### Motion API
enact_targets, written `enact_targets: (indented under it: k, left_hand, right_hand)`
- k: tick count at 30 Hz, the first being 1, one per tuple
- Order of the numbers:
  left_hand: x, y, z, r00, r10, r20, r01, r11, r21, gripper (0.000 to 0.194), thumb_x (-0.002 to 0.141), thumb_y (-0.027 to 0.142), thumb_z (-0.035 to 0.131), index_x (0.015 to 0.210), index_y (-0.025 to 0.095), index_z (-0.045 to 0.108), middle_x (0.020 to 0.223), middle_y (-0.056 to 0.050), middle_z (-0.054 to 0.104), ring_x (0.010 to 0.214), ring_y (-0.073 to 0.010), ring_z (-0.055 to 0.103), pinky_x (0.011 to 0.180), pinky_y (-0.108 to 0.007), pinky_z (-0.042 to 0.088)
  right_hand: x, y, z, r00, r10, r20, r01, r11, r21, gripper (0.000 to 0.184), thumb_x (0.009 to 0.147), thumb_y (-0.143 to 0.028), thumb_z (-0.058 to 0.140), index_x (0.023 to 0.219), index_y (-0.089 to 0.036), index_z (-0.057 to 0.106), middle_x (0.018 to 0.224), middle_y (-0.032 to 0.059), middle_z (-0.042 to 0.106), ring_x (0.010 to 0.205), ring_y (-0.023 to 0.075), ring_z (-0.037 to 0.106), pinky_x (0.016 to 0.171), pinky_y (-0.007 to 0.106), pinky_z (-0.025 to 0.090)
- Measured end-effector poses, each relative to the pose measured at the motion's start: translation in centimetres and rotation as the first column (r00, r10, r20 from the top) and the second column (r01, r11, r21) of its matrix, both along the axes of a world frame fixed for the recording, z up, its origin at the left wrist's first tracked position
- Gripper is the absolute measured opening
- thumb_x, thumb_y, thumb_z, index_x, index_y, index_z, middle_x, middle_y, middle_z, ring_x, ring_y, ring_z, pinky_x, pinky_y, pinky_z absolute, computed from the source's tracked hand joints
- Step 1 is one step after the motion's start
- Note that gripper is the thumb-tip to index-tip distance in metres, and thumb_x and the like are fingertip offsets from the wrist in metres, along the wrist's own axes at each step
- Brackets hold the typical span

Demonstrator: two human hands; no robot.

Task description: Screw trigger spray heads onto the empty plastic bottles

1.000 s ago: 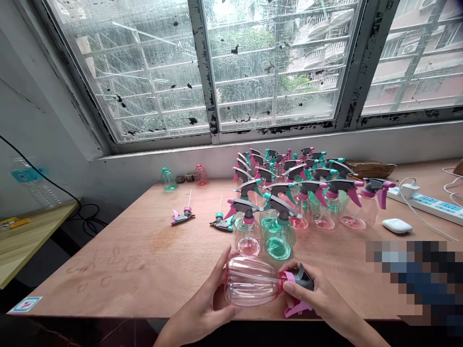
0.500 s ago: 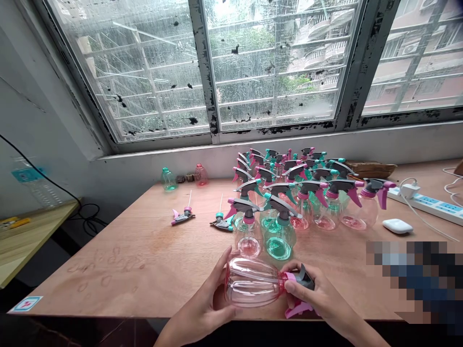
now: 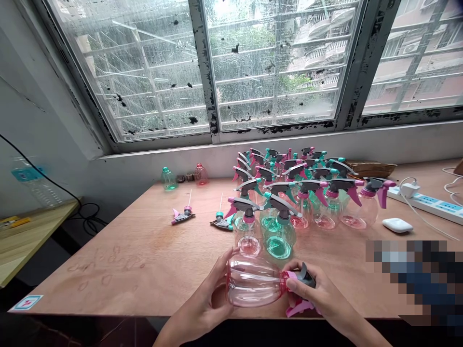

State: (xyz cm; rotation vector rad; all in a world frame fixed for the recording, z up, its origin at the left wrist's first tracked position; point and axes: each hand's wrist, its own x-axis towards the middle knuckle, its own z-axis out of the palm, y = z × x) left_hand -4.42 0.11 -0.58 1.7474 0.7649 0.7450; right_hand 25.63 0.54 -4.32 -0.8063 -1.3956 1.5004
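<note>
A clear pink spray bottle point(image 3: 253, 282) lies sideways over the near edge of the wooden table point(image 3: 144, 250). My left hand point(image 3: 206, 303) is wrapped round its base end. My right hand point(image 3: 320, 296) is closed on the pink collar and grey-and-pink trigger head point(image 3: 302, 284) at the bottle's neck. Right behind stands a cluster of several finished pink and teal spray bottles point(image 3: 289, 202).
Two loose trigger heads with dip tubes lie on the table, a pink one point(image 3: 183, 215) and a teal one point(image 3: 221, 220). Two headless bottles, teal point(image 3: 168, 179) and pink point(image 3: 200, 175), stand by the wall. A power strip point(image 3: 430, 202) and a white case point(image 3: 397, 225) are at right.
The bottle and both hands have shifted very slightly; my right hand's fingers have moved a little on the collar. Everything else is unchanged.
</note>
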Motion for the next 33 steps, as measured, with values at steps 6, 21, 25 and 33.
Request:
enact_targets:
  k: [6, 21, 25, 33]
  left_hand:
    - [0.03, -0.10, -0.03, 0.999, 0.034, 0.027, -0.032, 0.997, -0.071, 0.103, 0.085, 0.033, 0.079, 0.158, 0.043, 0.007, 0.171, -0.001, 0.011, 0.156, -0.0305, 0.016, 0.127, -0.047, 0.020]
    - [0.60, -0.02, 0.64, 0.988, 0.113, 0.107, -0.090, 0.976, -0.201, 0.096, 0.078, 0.034, 0.085, 0.156, 0.034, 0.029, 0.165, -0.005, 0.031, 0.153, -0.0334, 0.023, 0.125, -0.045, 0.027]
    - [0.67, 0.06, 0.69, 0.981, 0.129, 0.143, -0.098, 0.974, -0.203, 0.092, 0.076, 0.035, 0.086, 0.153, 0.032, 0.036, 0.163, -0.006, 0.035, 0.152, -0.0341, 0.025, 0.124, -0.044, 0.027]
    - [0.67, 0.14, 0.55, 0.977, 0.140, 0.163, -0.106, 0.974, -0.202, 0.088, 0.078, 0.037, 0.084, 0.152, 0.031, 0.037, 0.160, -0.007, 0.040, 0.153, -0.0362, 0.023, 0.124, -0.050, 0.026]
  right_hand:
    - [0.10, 0.04, -0.17, 1.000, -0.004, -0.006, 0.004, 1.000, -0.001, 0.037, 0.095, -0.048, 0.075, 0.097, -0.013, 0.064, 0.069, 0.0033, 0.069, 0.060, 0.0183, 0.062, 0.056, 0.026, 0.048]
    - [-0.06, -0.19, 0.17, 1.000, -0.015, 0.001, 0.015, 1.000, 0.013, 0.034, 0.097, -0.048, 0.074, 0.100, -0.017, 0.061, 0.074, 0.0012, 0.068, 0.067, 0.0200, 0.064, 0.062, 0.028, 0.054]
    - [-0.23, -0.28, 0.18, 1.000, -0.023, 0.004, 0.022, 1.000, 0.014, 0.035, 0.094, -0.048, 0.077, 0.102, -0.019, 0.060, 0.072, -0.0007, 0.066, 0.064, 0.0188, 0.061, 0.060, 0.027, 0.054]
    - [-0.55, -0.63, 0.64, 0.999, -0.034, -0.001, 0.034, 0.999, -0.017, 0.040, 0.088, -0.051, 0.081, 0.103, -0.021, 0.059, 0.073, -0.0018, 0.064, 0.063, 0.0199, 0.060, 0.060, 0.029, 0.058]
